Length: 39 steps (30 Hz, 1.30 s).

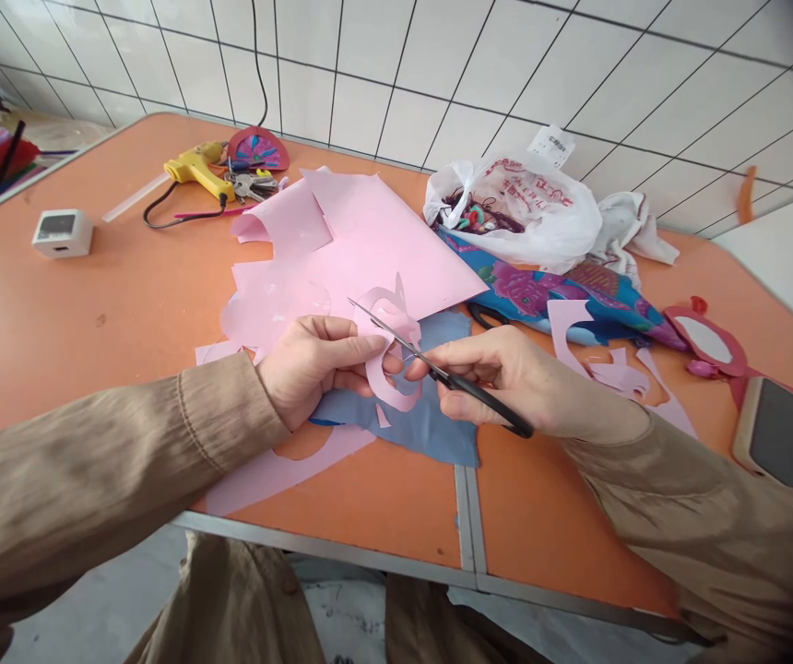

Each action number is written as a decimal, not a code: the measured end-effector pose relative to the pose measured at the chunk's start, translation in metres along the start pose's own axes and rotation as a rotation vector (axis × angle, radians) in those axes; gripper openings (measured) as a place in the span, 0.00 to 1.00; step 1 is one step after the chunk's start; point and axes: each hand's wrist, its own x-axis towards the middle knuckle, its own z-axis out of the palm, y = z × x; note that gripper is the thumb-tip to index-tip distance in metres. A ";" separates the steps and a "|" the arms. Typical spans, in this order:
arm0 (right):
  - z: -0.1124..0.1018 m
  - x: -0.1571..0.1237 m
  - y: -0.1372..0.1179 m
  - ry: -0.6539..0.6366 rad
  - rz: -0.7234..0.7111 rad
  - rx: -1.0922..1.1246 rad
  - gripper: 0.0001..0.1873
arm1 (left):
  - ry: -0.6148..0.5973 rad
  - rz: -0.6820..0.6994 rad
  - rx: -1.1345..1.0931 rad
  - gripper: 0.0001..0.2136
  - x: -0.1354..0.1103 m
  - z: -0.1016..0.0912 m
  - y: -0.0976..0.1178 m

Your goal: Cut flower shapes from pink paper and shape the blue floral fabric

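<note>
My left hand (pixel 331 360) pinches a curled cut piece of pink paper (pixel 396 395) between thumb and fingers. In my right hand (pixel 500 373) is a pair of scissors (pixel 469 387) with black handles, its blades pointing up and left across the paper near my left thumb. Whether the blades are cutting into the paper is hard to make out. Beneath both hands lies a blue cloth-like sheet (pixel 431 429). Behind them, large pink sheets (pixel 369 231) spread over the orange table, and a pink offcut (pixel 286 470) lies below my left wrist.
At the back left are a yellow glue gun (pixel 195 171), keys (pixel 254 184) and a white cube (pixel 63 232). A white plastic bag (pixel 541 212) and blue floral fabric (pixel 521 295) lie at the back right. Pink scraps (pixel 621 373) and a phone (pixel 787 433) are on the right.
</note>
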 end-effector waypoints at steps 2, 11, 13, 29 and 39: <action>0.000 0.000 0.000 -0.003 0.000 0.008 0.19 | -0.001 0.002 0.003 0.10 0.000 0.000 0.000; -0.003 0.000 0.005 -0.035 0.040 0.049 0.28 | 0.029 -0.011 -0.020 0.11 0.001 0.001 0.001; -0.002 0.000 0.003 -0.024 0.052 0.062 0.30 | 0.028 -0.012 -0.025 0.10 0.001 0.001 0.001; 0.002 -0.006 -0.013 -0.015 0.030 0.078 0.32 | -0.018 -0.027 -0.056 0.09 -0.001 0.002 0.000; 0.003 -0.007 -0.014 -0.015 0.004 0.067 0.34 | -0.030 -0.030 -0.048 0.10 -0.001 0.002 0.000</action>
